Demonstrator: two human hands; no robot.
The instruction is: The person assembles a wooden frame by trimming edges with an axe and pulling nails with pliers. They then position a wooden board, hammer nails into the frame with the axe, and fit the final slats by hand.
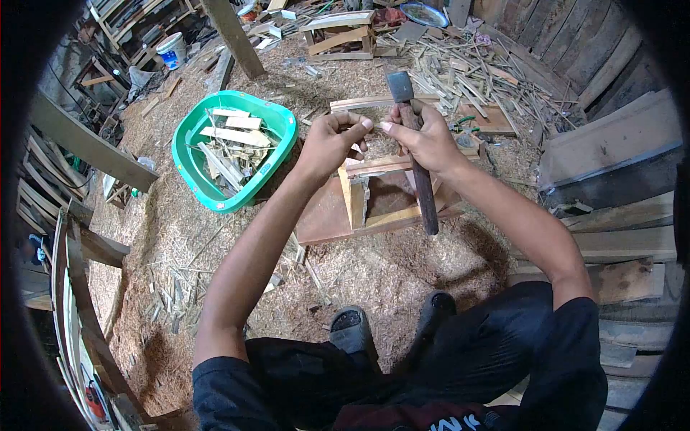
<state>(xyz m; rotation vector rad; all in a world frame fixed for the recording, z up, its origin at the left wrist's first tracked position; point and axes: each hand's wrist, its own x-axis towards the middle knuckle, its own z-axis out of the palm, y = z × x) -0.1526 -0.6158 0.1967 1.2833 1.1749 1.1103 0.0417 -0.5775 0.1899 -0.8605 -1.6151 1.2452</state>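
My right hand (430, 140) grips a hammer (422, 190) by its dark wooden handle, with the metal head up and the handle's end hanging down. Its thumb and forefinger are pinched toward my left hand (333, 144), whose fingertips are also closed together. Whatever small thing lies between the two sets of fingertips is too small to make out. Beneath both hands is a small wooden frame (374, 167) of pale slats, standing on a reddish-brown board (323, 214). My hands and the hammer hide part of the frame.
Left of the frame, a green basin (190, 187) holds wood offcuts. Wood shavings (237, 280) cover the floor. A scrap pile (467, 79) and green-handled pliers (463, 123) lie at the right. Wooden posts (233, 36) stand at the left, and planks (611, 151) line the right side.
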